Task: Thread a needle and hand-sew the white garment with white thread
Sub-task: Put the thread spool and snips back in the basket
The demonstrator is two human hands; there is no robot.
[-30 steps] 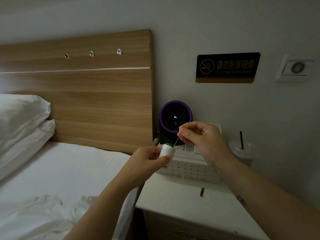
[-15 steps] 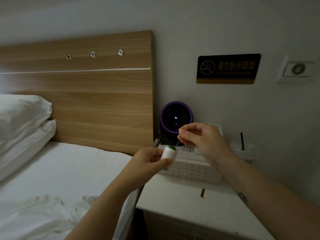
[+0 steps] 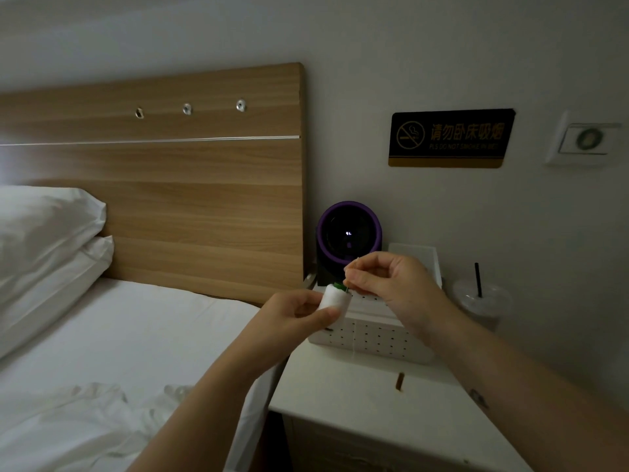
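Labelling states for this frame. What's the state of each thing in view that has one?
left hand, grips the thread spool.
right hand, pinches a thin strand at the spool's green end; thread or needle, cannot tell.
white garment, crumpled, untouched by either hand.
cup, upright, lidded, straw in.
purple device, screen dark apart from a small glint.
pillows, stacked.

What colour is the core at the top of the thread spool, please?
Green; the core pokes from the white thread spool, clearest in the head view.
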